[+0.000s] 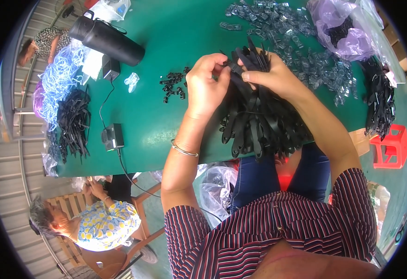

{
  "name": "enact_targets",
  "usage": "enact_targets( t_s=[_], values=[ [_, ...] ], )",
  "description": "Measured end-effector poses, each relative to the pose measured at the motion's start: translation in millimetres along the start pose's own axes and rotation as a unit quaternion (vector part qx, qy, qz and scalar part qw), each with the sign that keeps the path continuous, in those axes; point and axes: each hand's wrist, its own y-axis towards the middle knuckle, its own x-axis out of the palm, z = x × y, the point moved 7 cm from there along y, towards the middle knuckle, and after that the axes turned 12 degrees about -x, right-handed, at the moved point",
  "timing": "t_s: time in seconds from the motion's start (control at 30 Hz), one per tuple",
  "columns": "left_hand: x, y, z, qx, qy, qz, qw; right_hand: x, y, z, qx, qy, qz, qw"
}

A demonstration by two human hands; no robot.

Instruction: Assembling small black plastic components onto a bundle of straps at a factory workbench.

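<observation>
A thick bundle of flat black straps (259,128) hangs over the table's near edge toward my lap, looped ends down. My right hand (278,76) is closed around its upper part, thumb pressed on a strap, with several strap ends poking up past the fingers. Close beside it, my left hand (206,81) pinches a small black part at the end of one strap between thumb and fingertips. Whether that part is a clip or only the strap end is hard to make out. Left of this hand lies a small pile of black plastic clips (173,84).
Clear plastic buckles (301,51) spread over the green table (152,135) at the far right, near a purple plastic bag (347,35). More black straps (380,97) hang off the right edge. A black tumbler (108,39), corded black box (113,137) and blue cords (62,69) lie left. Two people sit there.
</observation>
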Motion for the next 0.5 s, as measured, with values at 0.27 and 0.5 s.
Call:
enact_targets(
  t_s=[0.27, 0.5],
  values=[
    [5.2, 2.0, -19.7, -0.066, -0.139, -0.057, 0.986, -0.5, -0.4, -2.1, -0.003, -0.035, 0.015, 0.999],
    [9.7, 1.1, -17.3, -0.062, -0.210, -0.076, 0.973, -1.3, -0.4, -3.1, -0.009, -0.054, 0.010, 0.998]
  ],
)
